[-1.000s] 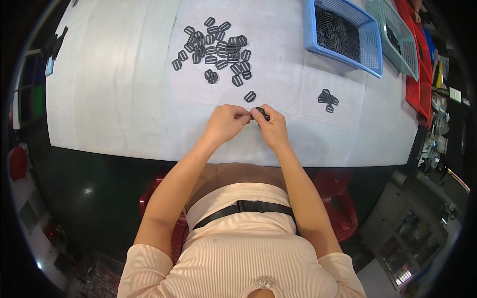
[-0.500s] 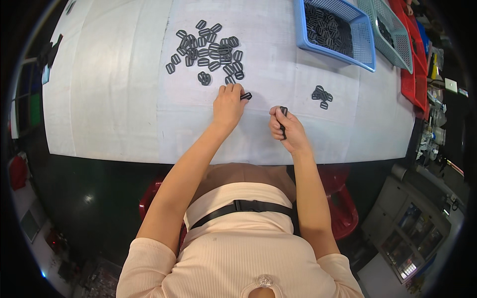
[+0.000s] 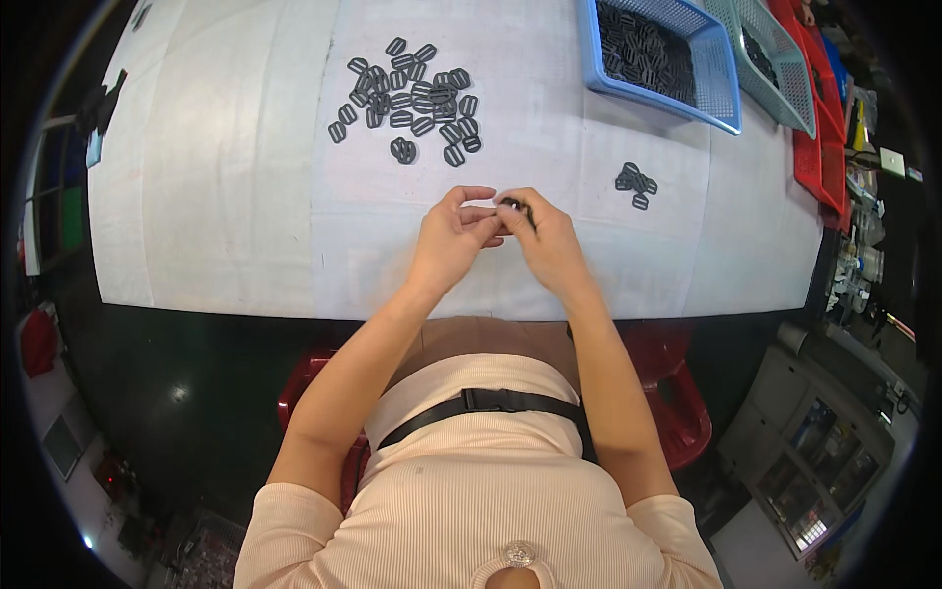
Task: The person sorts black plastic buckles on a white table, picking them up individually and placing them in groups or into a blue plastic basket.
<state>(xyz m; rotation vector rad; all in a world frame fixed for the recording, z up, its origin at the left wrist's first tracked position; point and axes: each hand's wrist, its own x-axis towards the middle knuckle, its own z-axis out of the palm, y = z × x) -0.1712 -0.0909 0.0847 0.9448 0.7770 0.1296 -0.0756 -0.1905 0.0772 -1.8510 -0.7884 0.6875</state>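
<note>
1. Right hand (image 3: 549, 241): gripping black slide buckles (image 3: 511, 202) over the tabletop (image 3: 245, 236).
2. Left hand (image 3: 449, 238): fingers half-curled, meeting the right; grip unclear.
3. Buckle pile (image 3: 422, 104): beyond the left hand.

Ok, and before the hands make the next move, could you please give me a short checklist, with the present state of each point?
1. Right hand has a hold on black pieces: ok, dark pieces show at its fingers.
2. Held pieces fully visible: not ok, fingers cover part of them.
3. Left hand without a piece: cannot tell, its fingertips meet or overlap the right hand's.
4. Large scattered pile separate from the small cluster: ok, bare cloth lies between.
5. Blue basket standing upright: ok, with many black pieces inside.
</note>
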